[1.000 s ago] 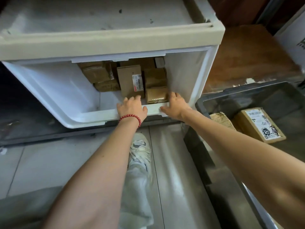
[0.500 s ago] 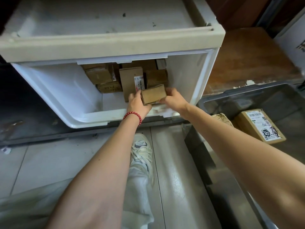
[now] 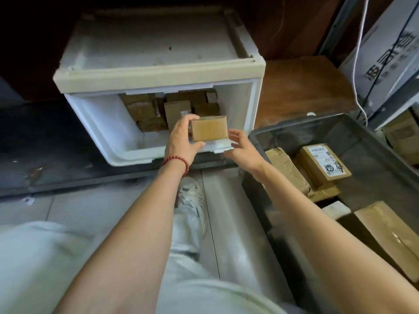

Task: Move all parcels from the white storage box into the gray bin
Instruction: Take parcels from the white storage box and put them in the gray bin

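Observation:
The white storage box (image 3: 95, 123) lies open toward me, with several brown parcels (image 3: 145, 112) piled at its back. My left hand (image 3: 181, 138), a red bead bracelet on its wrist, grips a small brown parcel (image 3: 209, 129) by its left end, just in front of the box's opening. My right hand (image 3: 241, 145) hovers beside the parcel's lower right corner with fingers spread, not clearly touching it. The gray bin (image 3: 371, 132) stands to the right and holds several parcels, one with a white label (image 3: 324, 162).
My white trouser leg and shoe (image 3: 191, 196) stand on the tiled floor between box and bin. A wooden surface (image 3: 301, 87) lies behind the bin. A white cord (image 3: 357, 64) and a printed carton (image 3: 390, 53) are at the far right.
Both hands reached into the box and lifted the small parcel out. Now the left hand holds it in front of the opening, and the right hand has come off it. The view has pulled back.

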`<state>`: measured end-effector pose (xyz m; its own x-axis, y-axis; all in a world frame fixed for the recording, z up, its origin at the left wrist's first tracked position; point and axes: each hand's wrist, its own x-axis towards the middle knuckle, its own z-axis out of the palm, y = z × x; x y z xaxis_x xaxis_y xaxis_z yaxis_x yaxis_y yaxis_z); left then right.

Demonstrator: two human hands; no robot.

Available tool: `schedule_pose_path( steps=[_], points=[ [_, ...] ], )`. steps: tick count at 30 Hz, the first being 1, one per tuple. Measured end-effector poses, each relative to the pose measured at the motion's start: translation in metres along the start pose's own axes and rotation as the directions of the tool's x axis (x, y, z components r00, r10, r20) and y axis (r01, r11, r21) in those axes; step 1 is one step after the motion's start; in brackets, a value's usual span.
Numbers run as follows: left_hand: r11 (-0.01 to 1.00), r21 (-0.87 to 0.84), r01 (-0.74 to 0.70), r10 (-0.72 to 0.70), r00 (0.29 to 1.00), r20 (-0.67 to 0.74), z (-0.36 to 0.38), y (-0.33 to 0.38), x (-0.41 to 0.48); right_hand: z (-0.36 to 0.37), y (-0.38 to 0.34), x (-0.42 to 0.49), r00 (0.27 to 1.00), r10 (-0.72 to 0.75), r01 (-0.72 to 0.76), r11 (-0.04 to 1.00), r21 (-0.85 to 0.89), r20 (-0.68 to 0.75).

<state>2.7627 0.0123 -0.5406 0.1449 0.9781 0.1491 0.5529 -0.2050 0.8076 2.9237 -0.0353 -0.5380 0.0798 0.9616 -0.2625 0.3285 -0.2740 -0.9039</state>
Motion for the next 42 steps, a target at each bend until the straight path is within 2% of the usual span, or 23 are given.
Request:
schedule_pose_path(
  steps=[3,6,8,11,15,19,25,33,37,42],
  points=[
    [0.993,-0.114,0.005,-0.003,1.000,0.018,-0.004,0.020,-0.023,-0.003,0.009,-0.031,0.991,0.009,-0.013,1.000,-0.027,-0.132],
    [0.960,-0.242,0.140,-0.089,0.974,0.210,-0.002,0.036,-0.045,-0.001,0.022,-0.072,0.944,-0.011,-0.006,0.999,-0.050,-0.330],
    [0.936,-0.295,0.192,-0.093,0.943,0.321,-0.001,0.043,-0.054,-0.004,0.032,-0.094,0.939,-0.009,-0.003,0.999,-0.033,-0.344],
    [0.928,-0.326,0.179,-0.043,0.922,0.385,0.002,0.054,-0.060,-0.025,0.046,-0.110,0.951,0.073,-0.057,0.997,0.059,-0.301],
    [0.882,-0.405,0.239,-0.013,0.874,0.487,0.007,0.073,-0.062,-0.048,0.047,-0.115,0.922,0.107,-0.024,0.975,0.222,-0.372],
    [0.830,-0.463,0.311,-0.044,0.864,0.501,0.011,0.079,-0.060,-0.055,0.041,-0.117,0.888,0.074,0.039,0.971,0.234,-0.453],
    [0.828,-0.421,0.371,-0.134,0.860,0.492,0.012,0.079,-0.057,-0.062,0.039,-0.117,0.854,0.064,0.138,0.929,0.343,-0.517],
    [0.890,-0.343,0.299,-0.175,0.921,0.348,0.009,0.079,-0.054,-0.065,0.032,-0.116,0.889,-0.059,0.226,0.920,0.322,-0.455],
    [0.901,-0.330,0.281,-0.178,0.935,0.308,0.008,0.079,-0.052,-0.062,0.038,-0.115,0.910,-0.054,0.177,0.947,0.268,-0.410],
    [0.936,-0.267,0.230,-0.144,0.941,0.307,0.011,0.074,-0.051,-0.058,0.043,-0.116,0.899,-0.040,0.151,0.963,0.223,-0.435]
  ],
)
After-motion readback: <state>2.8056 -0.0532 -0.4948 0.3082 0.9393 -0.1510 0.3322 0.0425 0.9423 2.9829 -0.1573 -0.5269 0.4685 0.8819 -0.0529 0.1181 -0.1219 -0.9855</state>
